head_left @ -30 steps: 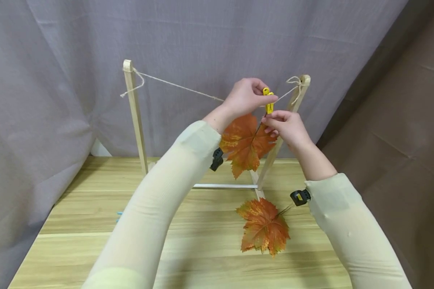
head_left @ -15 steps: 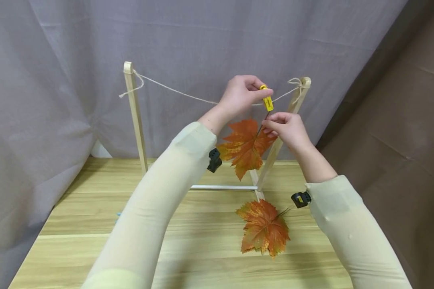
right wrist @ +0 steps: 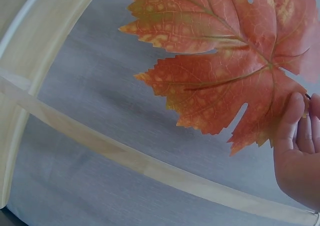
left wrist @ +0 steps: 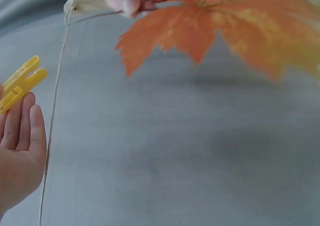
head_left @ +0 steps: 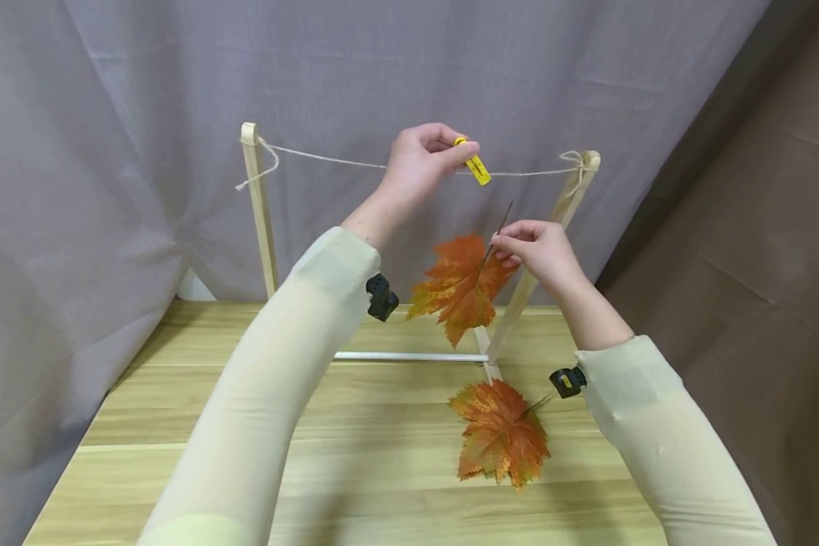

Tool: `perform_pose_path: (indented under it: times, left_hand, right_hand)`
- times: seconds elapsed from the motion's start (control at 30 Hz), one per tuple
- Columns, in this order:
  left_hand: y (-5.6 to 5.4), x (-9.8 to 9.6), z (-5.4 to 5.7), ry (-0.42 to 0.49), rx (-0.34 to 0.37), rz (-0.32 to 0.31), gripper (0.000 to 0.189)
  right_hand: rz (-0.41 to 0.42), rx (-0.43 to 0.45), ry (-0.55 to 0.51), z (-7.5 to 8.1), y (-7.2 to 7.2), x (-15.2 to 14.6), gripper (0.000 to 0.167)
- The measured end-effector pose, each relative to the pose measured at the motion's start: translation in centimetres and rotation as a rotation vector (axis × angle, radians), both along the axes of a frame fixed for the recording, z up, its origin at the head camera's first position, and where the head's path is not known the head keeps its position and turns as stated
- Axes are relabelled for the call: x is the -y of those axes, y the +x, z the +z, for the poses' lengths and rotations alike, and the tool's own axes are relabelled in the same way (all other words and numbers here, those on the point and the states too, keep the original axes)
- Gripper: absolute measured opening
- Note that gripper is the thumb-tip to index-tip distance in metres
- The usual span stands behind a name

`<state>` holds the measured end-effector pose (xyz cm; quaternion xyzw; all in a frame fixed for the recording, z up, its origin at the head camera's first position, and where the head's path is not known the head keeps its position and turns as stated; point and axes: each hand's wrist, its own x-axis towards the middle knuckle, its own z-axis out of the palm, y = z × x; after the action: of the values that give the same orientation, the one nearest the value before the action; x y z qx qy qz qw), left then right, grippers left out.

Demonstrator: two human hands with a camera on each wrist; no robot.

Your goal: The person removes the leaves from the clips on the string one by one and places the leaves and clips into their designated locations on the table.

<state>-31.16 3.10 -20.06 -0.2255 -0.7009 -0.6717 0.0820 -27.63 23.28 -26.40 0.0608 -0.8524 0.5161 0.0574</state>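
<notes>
My left hand (head_left: 419, 167) pinches a yellow clothespin (head_left: 478, 170) near the string (head_left: 532, 174), which is tied between two wooden posts. In the left wrist view the clothespin (left wrist: 22, 83) points its jaws away from the fingers, beside the string and apart from the leaf stem. Lower and to the right, my right hand (head_left: 542, 246) pinches the thin dark stem of an orange maple leaf (head_left: 460, 284). The stem's tip sticks up above the fingers, below the string. In the right wrist view the leaf (right wrist: 235, 61) spreads out, its stem mostly hidden by the fingers.
A second orange leaf (head_left: 501, 432) lies on the wooden table (head_left: 382, 470) in front of the frame. The left post (head_left: 259, 212) and right post (head_left: 573, 189) stand upright, with a white rod (head_left: 409, 356) low between them. A grey curtain (head_left: 327, 68) hangs behind.
My left hand has moved left and up with the clothespin, away from the leaf stem. The string, sagging before, now runs straighter. My right hand has lowered slightly with the leaf.
</notes>
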Motion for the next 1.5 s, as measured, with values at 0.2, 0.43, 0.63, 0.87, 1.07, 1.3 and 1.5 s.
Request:
perform_pose_path:
  times: [0.2,0.43,0.63,0.87,1.07,1.3,1.5]
  left_hand:
    - [0.0,1.6,-0.2,0.040,-0.003,-0.003,0.018]
    - [0.2,3.4,-1.2,0.002,-0.014,0.014,0.014]
    - [0.7,4.5,-2.6,-0.048,-0.002,0.013,0.010]
    - [1.3,5.5,-5.0,-0.102,0.027,-0.017,0.017]
    - [1.4,7.1,-6.7,-0.117,0.074,-0.061,0.028]
    - [1.5,9.3,-9.2,-0.124,0.134,-0.118,0.036]
    - [1.9,11.2,-11.1,-0.156,0.160,-0.168,0.032]
  right_hand:
    - [0.018,0.010,0.014,-0.5,-0.2,-0.1,0.013]
    - [0.029,0.017,0.067,-1.0,-0.1,-0.5,0.021]
    - [0.035,0.001,0.079,-1.6,-0.1,-0.8,0.020]
    - [0.052,0.017,0.070,-2.4,0.1,-1.2,0.025]
    - [0.034,0.026,0.165,-2.9,0.2,-1.8,0.025]
    - [0.002,0.000,0.216,-3.3,0.8,-2.4,0.024]
    - [0.028,-0.004,0.221,-3.6,1.2,-3.3,0.024]
